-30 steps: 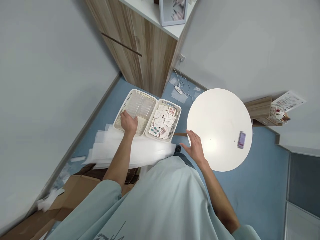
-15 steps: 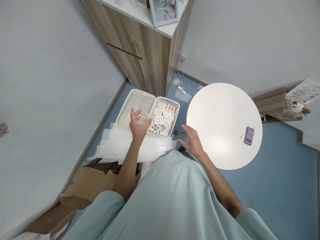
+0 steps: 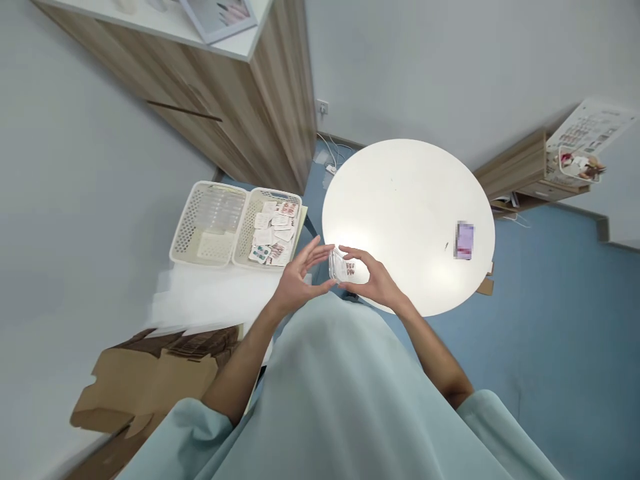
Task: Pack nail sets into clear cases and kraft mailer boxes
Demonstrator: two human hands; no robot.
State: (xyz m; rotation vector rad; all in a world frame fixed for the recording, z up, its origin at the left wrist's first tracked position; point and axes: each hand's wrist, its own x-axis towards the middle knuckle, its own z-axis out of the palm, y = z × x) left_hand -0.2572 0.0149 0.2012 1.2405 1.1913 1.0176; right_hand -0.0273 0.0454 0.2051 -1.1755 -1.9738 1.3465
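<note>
A small clear plastic case (image 3: 342,267) with red-marked contents is held at the near edge of the round white table (image 3: 407,200). The left hand (image 3: 299,278) and the right hand (image 3: 373,280) both grip it, fingers closed on opposite sides. To the left, two white baskets (image 3: 235,224) sit side by side; the right one contains small packets (image 3: 273,230).

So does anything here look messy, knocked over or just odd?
Mostly the floor. Torn, flattened cardboard lies open beside a loose spread of white sheets, and the two baskets stand on the floor by them. Both hands, left and right, hold a small clear packet; nothing looks spilled.
</note>
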